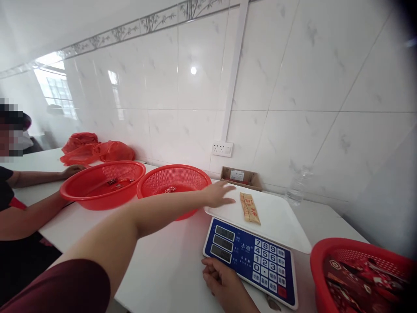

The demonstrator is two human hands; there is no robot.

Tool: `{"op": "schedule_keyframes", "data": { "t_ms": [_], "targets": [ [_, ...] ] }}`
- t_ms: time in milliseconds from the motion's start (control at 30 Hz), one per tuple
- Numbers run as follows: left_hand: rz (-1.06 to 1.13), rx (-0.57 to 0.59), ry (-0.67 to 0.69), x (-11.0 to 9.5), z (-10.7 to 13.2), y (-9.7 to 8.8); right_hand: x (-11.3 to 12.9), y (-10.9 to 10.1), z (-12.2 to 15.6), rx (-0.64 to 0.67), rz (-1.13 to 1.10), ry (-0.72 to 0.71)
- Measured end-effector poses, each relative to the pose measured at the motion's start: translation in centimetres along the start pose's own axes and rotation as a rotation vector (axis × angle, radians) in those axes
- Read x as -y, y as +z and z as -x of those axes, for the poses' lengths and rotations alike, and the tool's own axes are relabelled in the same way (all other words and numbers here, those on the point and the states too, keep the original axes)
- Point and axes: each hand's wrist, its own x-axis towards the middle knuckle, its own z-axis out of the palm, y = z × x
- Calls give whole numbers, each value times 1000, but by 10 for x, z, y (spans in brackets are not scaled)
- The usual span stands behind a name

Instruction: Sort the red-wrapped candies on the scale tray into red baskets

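My left hand point(220, 194) reaches over the left edge of the scale's white weighing tray point(280, 217), its fingers spread and holding nothing. Just right of those fingertips, a flat tan packet point(250, 208) with red printing lies on the tray. My right hand point(224, 282) rests at the front left edge of the scale's blue keypad panel point(243, 256), fingers loosely curled in and nothing seen in them. Three small displays point(223, 243) sit on the panel's left side; their digits are too faint to read. My left forearm crosses in front of a red perforated basket point(176, 171).
Another red basket point(104, 202) with a few small packets stands left, beside a co-worker's arms point(35, 217). A fuller red basket point(321, 269) is at the right. Behind the scale are an open cardboard box point(256, 180) and a clear bottle point(297, 189). Red bags point(97, 150) lie far left.
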Motion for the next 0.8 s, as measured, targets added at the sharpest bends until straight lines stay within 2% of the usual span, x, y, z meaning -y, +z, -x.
{"op": "schedule_keyframes", "data": {
  "t_ms": [133,233,333,567,800],
  "targets": [
    [-11,121,153,-48,-21,24,0,1,-1,-6,-13,16],
    [-59,176,175,-62,-27,34,0,3,-1,-17,-39,42],
    [-117,163,176,-60,-27,34,0,3,0,-21,-61,47],
    [-246,145,235,-38,-20,28,5,2,2,-8,-84,62],
    [-289,138,265,-35,-18,25,17,1,5,13,-27,82]
  ]
}}
